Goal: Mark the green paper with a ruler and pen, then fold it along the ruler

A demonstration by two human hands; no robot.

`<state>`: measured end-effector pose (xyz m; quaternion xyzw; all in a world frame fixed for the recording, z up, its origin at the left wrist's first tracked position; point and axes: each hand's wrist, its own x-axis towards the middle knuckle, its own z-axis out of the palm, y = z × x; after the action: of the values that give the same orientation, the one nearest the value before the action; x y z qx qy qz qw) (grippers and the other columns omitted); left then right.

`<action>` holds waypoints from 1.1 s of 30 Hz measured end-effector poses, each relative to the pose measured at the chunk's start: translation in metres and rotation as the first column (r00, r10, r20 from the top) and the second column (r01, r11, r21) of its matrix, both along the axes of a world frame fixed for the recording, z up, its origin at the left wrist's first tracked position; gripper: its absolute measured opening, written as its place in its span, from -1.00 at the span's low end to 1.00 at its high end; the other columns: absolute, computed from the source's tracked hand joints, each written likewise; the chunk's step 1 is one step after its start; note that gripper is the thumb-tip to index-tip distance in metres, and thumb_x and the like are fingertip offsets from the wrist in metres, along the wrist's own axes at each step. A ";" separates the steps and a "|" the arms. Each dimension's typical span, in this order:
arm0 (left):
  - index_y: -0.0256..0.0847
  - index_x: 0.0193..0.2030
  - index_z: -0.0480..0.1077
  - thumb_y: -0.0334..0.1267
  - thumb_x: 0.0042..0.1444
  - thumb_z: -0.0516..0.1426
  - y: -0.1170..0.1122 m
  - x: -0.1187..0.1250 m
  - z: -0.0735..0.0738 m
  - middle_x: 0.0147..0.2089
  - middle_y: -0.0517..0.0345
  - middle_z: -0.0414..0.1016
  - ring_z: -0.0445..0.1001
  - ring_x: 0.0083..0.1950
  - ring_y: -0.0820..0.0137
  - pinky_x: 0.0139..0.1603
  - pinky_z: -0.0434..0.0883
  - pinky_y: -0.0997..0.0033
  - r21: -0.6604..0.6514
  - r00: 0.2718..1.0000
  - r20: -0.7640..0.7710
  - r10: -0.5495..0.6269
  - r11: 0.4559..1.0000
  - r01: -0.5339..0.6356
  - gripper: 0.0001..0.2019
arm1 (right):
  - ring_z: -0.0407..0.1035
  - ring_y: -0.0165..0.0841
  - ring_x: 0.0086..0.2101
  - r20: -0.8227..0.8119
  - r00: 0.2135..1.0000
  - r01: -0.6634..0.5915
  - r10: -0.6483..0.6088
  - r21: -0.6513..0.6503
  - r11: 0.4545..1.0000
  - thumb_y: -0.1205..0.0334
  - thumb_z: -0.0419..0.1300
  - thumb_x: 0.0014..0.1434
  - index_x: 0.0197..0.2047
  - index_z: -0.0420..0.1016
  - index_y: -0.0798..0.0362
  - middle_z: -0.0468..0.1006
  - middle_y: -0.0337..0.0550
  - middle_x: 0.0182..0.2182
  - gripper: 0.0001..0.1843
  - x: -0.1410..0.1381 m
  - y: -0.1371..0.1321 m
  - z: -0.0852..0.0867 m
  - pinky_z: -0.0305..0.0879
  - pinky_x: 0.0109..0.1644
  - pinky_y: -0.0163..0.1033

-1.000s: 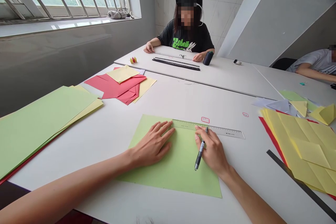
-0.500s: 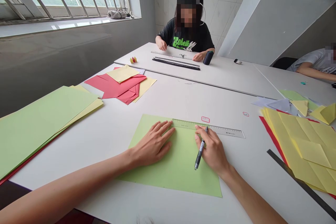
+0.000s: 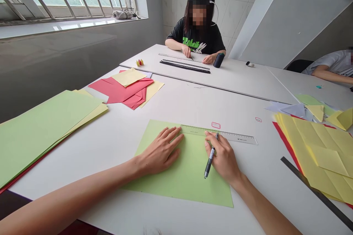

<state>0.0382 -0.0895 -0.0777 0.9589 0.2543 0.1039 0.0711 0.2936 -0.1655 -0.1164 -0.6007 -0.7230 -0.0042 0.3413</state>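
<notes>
Pen [image 3: 210, 157] along ruler [image 3: 234, 137], green sheet [image 3: 190, 180].
L hand [image 3: 161, 150] flat, open: pin ruler at fingertips firmly; R hand [image 3: 224, 158] grips pen, tip to edge.

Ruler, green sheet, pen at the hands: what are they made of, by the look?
Ruler: probably clear plastic, smooth; green sheet and white table show through it. Green sheet: paper or thin card, matte, lying flat, crisp edges. Pen in the right hand: likely plastic, dark barrel with a pale band; too small to be sure.
</notes>
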 end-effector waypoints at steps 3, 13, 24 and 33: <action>-0.30 0.38 0.17 -0.21 0.40 -0.05 0.000 0.000 0.000 0.47 -0.23 0.10 0.14 0.45 0.00 0.43 0.13 -0.17 0.000 1.000 -0.002 -0.001 1.000 0.001 -0.53 | 0.43 -0.13 0.02 0.007 1.000 -0.001 0.001 -0.001 1.000 0.30 0.06 0.35 -0.03 0.46 0.00 0.54 0.05 0.00 -0.80 0.000 0.000 0.000 0.42 0.05 0.01; -0.29 0.39 0.18 -0.21 0.40 -0.04 0.000 -0.001 0.000 0.48 -0.20 0.09 0.14 0.46 0.00 0.44 0.12 -0.14 -0.006 1.000 0.010 0.006 1.000 -0.006 -0.53 | 0.44 -0.14 0.02 0.059 0.998 0.003 -0.005 0.041 0.999 0.33 0.07 0.35 -0.03 0.47 0.05 0.56 0.07 -0.02 -0.80 -0.001 0.001 -0.001 0.42 0.03 -0.02; -0.26 0.38 0.19 -0.20 0.40 -0.04 0.000 -0.001 -0.001 0.48 -0.18 0.10 0.15 0.45 -0.01 0.43 0.13 -0.17 -0.018 0.999 0.042 0.006 1.000 -0.006 -0.53 | 0.44 -0.13 0.01 0.099 0.995 -0.003 -0.003 0.063 0.998 0.33 0.08 0.34 0.06 0.45 0.09 0.57 0.09 -0.04 -0.74 -0.001 0.001 -0.003 0.42 0.02 -0.02; -0.34 0.40 0.18 -0.19 0.41 -0.07 0.000 0.000 -0.001 0.49 -0.24 0.06 0.11 0.47 -0.02 0.45 0.11 -0.17 -0.002 1.000 -0.027 0.003 1.000 -0.003 -0.51 | 0.44 -0.14 -0.01 0.103 0.995 -0.003 -0.004 0.068 0.998 0.34 0.09 0.33 0.02 0.47 0.10 0.57 0.09 -0.06 -0.77 -0.001 0.001 -0.003 0.43 0.02 -0.04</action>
<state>0.0379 -0.0895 -0.0791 0.9597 0.2567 0.0911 0.0685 0.2929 -0.1645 -0.1189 -0.5877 -0.7390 -0.0602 0.3237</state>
